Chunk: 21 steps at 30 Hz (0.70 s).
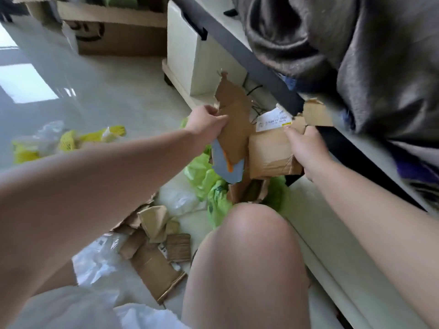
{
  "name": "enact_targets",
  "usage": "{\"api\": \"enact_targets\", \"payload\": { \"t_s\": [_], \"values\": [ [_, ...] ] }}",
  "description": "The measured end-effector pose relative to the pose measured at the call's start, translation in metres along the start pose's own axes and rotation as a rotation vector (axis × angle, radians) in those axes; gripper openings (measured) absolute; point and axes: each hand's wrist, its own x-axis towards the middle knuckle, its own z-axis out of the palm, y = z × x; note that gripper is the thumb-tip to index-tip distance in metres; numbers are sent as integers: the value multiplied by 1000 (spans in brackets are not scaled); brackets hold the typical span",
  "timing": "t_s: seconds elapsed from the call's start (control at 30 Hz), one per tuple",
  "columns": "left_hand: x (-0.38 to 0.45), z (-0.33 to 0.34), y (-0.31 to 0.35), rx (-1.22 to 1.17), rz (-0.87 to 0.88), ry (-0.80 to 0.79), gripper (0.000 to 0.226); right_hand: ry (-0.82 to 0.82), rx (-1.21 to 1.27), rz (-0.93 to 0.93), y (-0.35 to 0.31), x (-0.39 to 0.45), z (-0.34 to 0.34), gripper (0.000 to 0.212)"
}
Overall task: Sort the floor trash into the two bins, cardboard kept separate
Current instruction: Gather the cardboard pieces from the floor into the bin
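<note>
My left hand [206, 123] grips a torn brown cardboard strip [234, 119] that stands upright, with a grey and orange piece [226, 166] hanging below it. My right hand [306, 146] holds a crumpled cardboard box [270, 153] with a white shipping label [273, 119], close under the dark edge of a cabinet. Beneath both hands lies a light green plastic bag [204, 174] with more cardboard on it. Several torn cardboard scraps [154, 255] lie on the floor near my knee [247, 257].
Yellow foam netting and clear plastic [69, 141] lie on the floor at left. White plastic wrap [95, 260] lies beside the scraps. A large cardboard box [118, 34] stands at the back. The white cabinet [190, 55] and a dark blanket [344, 55] fill the right.
</note>
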Motion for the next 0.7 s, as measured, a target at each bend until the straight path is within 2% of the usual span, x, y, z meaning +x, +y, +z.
{"api": "enact_targets", "payload": {
  "t_s": [0.1, 0.2, 0.3, 0.4, 0.57, 0.63, 0.7],
  "values": [
    [-8, 27, -1, 66, -8, -50, 4, -7, -76, 18, 10, 0, -16, 42],
    [-13, 45, -9, 148, -33, -66, 34, -17, -160, 46, 17, -2, -21, 44],
    [-19, 58, -19, 128, -77, -92, 40, -40, -232, 72, 25, -4, -16, 43],
    [-27, 66, -26, 103, -110, -200, 45, -59, -288, 66, 34, -7, -3, 42],
    [-28, 66, -46, -46, -186, -463, 71, -128, -237, 144, 48, -9, 24, 47],
    [-23, 63, -57, -36, -200, -511, 86, -169, -216, 157, 55, -9, 33, 50],
    [-17, 64, -68, -18, -217, -506, 91, -213, -220, 144, 61, -8, 39, 51]
  ]
}}
